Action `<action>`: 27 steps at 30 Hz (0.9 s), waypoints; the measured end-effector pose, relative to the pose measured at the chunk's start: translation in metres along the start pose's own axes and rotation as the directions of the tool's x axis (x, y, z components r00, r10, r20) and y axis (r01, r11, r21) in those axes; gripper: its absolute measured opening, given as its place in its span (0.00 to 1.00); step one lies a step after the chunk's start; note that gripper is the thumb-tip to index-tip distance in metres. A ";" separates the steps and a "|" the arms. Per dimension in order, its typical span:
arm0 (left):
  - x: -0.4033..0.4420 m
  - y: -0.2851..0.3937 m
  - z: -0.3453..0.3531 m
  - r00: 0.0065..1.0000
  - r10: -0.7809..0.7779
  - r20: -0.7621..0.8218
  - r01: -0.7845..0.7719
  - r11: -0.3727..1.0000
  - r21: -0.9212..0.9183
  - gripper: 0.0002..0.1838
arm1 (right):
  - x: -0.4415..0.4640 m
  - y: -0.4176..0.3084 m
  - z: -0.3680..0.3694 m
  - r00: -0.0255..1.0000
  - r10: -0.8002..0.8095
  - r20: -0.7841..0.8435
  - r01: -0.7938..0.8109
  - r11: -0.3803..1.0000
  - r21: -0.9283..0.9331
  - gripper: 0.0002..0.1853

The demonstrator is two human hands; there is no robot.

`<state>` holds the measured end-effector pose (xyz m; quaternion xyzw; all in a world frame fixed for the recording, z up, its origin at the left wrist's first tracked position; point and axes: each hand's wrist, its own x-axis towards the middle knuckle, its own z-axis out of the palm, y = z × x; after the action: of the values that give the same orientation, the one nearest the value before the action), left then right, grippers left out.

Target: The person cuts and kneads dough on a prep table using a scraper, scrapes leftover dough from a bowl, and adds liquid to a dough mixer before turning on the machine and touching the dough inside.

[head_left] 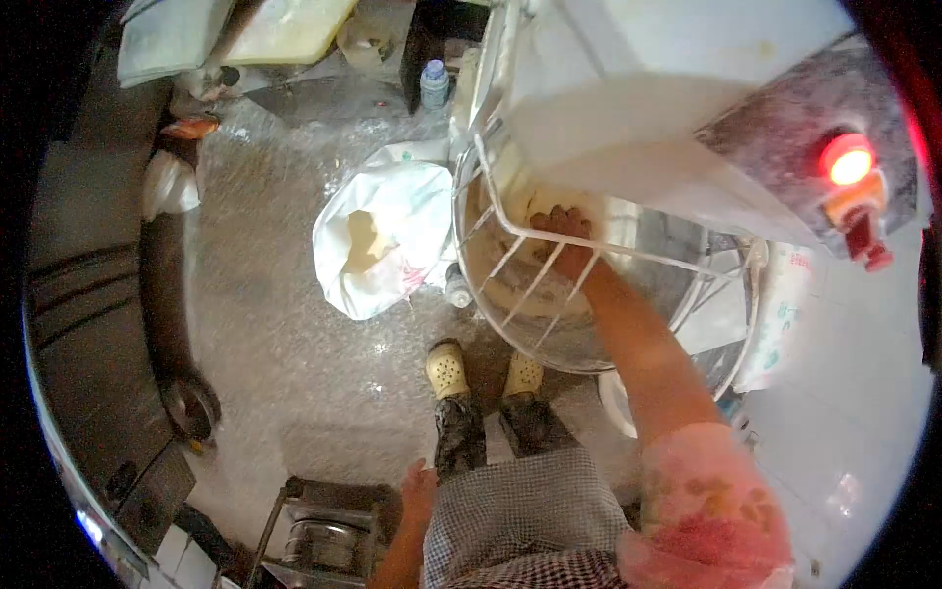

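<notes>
A large round metal bowl (628, 344) sits under a big white machine (608, 108), with a wire guard (525, 294) across its front. Inside the bowl is pale flour or dough. My right hand (564, 231) reaches over the guard into the bowl, its fingers bent near the pale contents; whether it grips any of them is too unclear to tell. My left hand (419, 486) hangs low beside the checked apron (520, 501), away from the bowl. Its fingers are small and blurred. An open white sack (339, 245) stands on the floor left of the bowl.
A red light (847, 159) glows on the machine's panel. A bottle (434, 84) stands at the top near pale containers (285, 29). A metal rack (324, 540) is at the lower left. White printed sacks (780, 314) lean right of the bowl.
</notes>
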<state>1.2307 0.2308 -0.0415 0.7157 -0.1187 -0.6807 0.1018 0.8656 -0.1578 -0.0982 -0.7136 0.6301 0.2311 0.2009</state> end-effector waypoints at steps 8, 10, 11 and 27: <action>0.000 -0.018 -0.009 0.947 0.316 0.054 -0.305 0.836 0.457 0.25 | -0.002 0.000 -0.002 0.996 -0.089 0.008 0.087 0.988 0.125 0.28; 0.004 -0.018 -0.009 0.934 0.352 0.062 -0.339 0.816 0.468 0.25 | -0.054 -0.008 0.007 0.991 -0.133 0.005 0.132 0.988 0.084 0.28; 0.000 -0.010 -0.006 0.958 0.286 0.026 -0.271 0.870 0.412 0.25 | -0.072 -0.011 0.006 0.990 -0.139 0.009 0.138 0.988 0.064 0.27; -0.025 0.039 -0.002 0.999 -0.036 -0.036 0.042 0.986 0.160 0.27 | -0.007 -0.020 -0.012 0.988 -0.154 0.024 0.152 0.986 0.071 0.21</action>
<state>1.2301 0.2017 -0.0059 0.7349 -0.1575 -0.6589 0.0324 0.8860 -0.1563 -0.0847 -0.7492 0.5778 0.2035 0.2519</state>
